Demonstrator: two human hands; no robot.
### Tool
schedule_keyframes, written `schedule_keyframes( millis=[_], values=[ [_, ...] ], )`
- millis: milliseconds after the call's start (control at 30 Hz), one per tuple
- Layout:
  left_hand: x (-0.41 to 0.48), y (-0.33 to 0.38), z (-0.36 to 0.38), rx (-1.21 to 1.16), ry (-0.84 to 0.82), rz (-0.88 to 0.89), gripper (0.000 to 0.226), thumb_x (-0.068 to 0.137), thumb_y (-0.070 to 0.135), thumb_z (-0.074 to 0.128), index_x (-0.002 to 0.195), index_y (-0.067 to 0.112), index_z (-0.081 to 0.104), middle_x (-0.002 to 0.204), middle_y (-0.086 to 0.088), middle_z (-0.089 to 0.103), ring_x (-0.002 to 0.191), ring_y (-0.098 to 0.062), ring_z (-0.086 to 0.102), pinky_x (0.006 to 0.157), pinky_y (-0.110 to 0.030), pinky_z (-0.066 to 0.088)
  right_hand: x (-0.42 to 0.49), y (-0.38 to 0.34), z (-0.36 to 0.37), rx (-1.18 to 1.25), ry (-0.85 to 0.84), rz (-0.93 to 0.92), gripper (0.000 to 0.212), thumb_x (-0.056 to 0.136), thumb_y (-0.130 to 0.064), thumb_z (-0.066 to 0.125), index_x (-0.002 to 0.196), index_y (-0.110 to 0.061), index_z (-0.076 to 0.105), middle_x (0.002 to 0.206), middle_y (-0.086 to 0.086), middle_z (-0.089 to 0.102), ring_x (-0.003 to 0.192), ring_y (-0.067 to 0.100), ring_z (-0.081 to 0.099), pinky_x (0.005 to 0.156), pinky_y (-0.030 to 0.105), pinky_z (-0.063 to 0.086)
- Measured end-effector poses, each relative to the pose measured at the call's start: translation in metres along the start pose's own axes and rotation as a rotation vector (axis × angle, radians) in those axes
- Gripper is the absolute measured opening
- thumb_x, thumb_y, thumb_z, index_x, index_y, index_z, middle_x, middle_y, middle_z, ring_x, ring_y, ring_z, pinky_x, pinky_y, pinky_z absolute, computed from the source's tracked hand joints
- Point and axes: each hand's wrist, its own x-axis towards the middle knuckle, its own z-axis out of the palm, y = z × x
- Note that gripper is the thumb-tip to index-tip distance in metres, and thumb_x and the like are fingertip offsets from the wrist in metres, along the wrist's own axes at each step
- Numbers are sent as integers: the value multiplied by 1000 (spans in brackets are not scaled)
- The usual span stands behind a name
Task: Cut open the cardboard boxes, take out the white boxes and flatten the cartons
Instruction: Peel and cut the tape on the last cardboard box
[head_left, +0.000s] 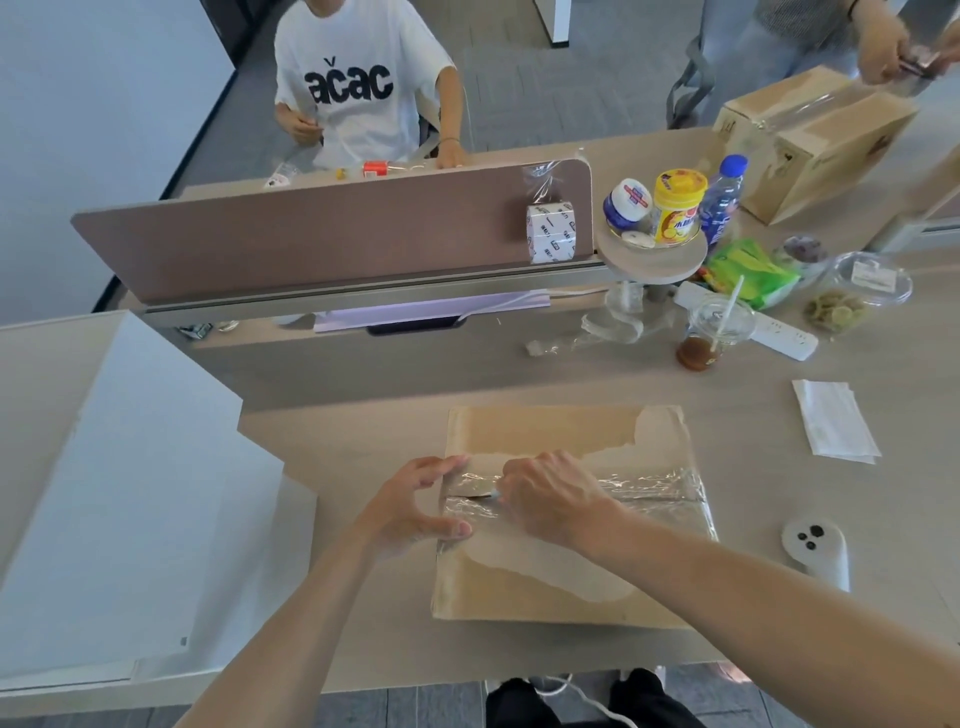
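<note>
A brown cardboard box (540, 431) sealed with a band of clear tape (654, 486) lies on the table in front of me. My left hand (415, 506) rests on the box's left edge, fingers and thumb spread over the taped seam. My right hand (550, 499) grips a small blade whose tip (483, 496) sits in the tape seam near the left end. The seam is split open a little at the left. Nothing of the box's inside shows.
A second taped carton (810, 140) stands far right, handled by another person. A drink cup (714, 332), bottles, snacks, a power strip (779, 332), a paper (836, 421) and a white controller (821, 551) lie right. A tape roll (550, 231) hangs on the divider. A white board (119, 493) lies left.
</note>
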Motion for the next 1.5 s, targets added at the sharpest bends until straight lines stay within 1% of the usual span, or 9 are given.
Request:
schedule_keyframes(
  millis=[267,367,567,733,867,1100,1200,1300,1500],
  values=[
    [-4,12,-1,46,17,-18,88,30,75,87,112,77,52,137,23,46,125,-2,47,90,-9,38,-11,13,3,35,10,-9,16,80,-21,71,65,-15,70,67,2,66,53,30,66,48,27,28],
    [-5,16,-1,39,27,-32,91,25,79,85,110,77,54,135,26,46,122,1,47,88,-8,40,-18,24,4,48,-24,14,27,92,-29,58,81,-9,74,83,7,69,69,35,68,55,31,35],
    [-6,20,-2,88,32,-52,90,25,80,84,109,78,53,133,28,45,121,1,50,85,-7,41,-32,37,11,-19,-33,71,27,58,-22,84,47,-16,59,50,-3,55,35,22,55,40,19,26],
    [-7,24,0,122,43,-60,87,29,71,89,109,77,54,133,28,45,123,2,50,89,-12,40,-44,46,6,-20,-26,65,19,80,-25,72,64,-17,66,69,-2,65,58,25,66,52,27,30],
    [-5,29,-3,233,54,-35,89,24,85,79,108,79,52,135,20,44,126,6,44,96,-4,29,-56,58,2,24,-47,91,29,97,-30,53,81,-11,69,87,6,68,76,33,67,61,33,34],
    [4,54,-7,558,33,-11,121,17,85,74,127,35,64,141,10,30,136,-3,30,112,-26,30,-82,82,-12,-15,-136,128,43,101,-37,36,90,-10,67,97,6,68,89,33,67,65,32,31],
    [15,85,14,851,2,2,95,37,77,72,121,36,60,158,6,23,152,-13,14,117,-51,26,-87,86,-12,-41,-184,118,26,97,-18,41,92,-12,66,98,6,66,91,32,67,65,33,32],
    [28,118,54,873,-74,78,104,53,80,74,143,36,45,167,5,6,154,-15,8,119,-55,12,-88,87,-12,-41,-183,129,21,94,-10,45,95,-12,66,100,6,67,92,32,67,66,33,34],
    [49,143,109,998,-195,57,120,62,71,79,156,45,10,166,18,-12,155,-19,-8,116,-67,14,-107,100,-12,-49,-130,142,22,95,-12,45,98,-12,67,101,5,68,91,32,69,65,34,38]
  ],
)
